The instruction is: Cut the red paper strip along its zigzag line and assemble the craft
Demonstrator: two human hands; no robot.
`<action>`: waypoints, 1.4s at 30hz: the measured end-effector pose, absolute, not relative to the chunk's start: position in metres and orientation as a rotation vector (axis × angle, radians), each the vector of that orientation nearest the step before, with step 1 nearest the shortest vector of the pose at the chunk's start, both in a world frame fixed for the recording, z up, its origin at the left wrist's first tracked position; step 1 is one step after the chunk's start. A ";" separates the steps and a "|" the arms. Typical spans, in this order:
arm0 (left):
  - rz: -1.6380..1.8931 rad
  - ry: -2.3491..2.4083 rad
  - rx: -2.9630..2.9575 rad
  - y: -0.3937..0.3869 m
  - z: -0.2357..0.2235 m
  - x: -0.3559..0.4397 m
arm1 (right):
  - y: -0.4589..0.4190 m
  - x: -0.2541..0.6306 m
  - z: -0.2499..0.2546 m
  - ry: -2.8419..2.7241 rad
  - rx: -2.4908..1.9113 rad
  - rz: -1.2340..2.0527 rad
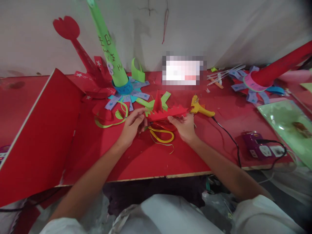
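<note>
A red paper strip with a jagged, toothed edge [168, 114] is stretched between my two hands above the red table. My left hand [133, 125] closes on its left end, where light green paper shows by the fingertips. At the other end, my right hand [185, 127] pinches the strip with the thumb in front. Behind the strip rises a pointed red piece [157, 101]. A yellow loop-shaped handle [162, 139] lies just below the strip, its other end partly hidden. Thin green paper cuttings [103, 125] lie left of my left hand.
A yellow glue gun [201, 109] lies right of my right hand, its cord running to a purple socket box [255, 146]. A green paper tube [109, 48] stands behind on the left. A red board [44, 136] leans upright at left; a red tube [282, 65] is at right.
</note>
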State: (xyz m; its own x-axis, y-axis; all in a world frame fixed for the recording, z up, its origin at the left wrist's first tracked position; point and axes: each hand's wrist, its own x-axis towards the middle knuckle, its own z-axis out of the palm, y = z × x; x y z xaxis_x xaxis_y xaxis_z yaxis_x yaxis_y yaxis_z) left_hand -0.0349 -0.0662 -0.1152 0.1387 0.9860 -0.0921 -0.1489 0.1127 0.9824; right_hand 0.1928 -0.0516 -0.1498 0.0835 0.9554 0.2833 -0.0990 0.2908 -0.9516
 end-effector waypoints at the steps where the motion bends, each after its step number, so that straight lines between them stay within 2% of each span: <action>1: 1.079 1.038 1.111 -0.066 -0.115 -0.035 | -0.049 0.192 -0.152 -1.110 -0.964 1.059; 10: 1.049 1.270 1.468 -0.053 -0.138 -0.041 | -0.043 0.191 -0.148 -0.728 -0.883 1.347; 24: 1.225 1.123 1.160 -0.051 -0.131 -0.045 | -0.035 0.199 -0.160 -0.782 -0.930 1.305; 34: 1.353 1.155 1.085 -0.045 -0.138 -0.050 | -0.032 0.204 -0.151 -0.949 -0.962 1.149; 42: 1.412 1.149 1.190 -0.047 -0.133 -0.052 | -0.036 0.208 -0.139 -0.935 -0.869 1.371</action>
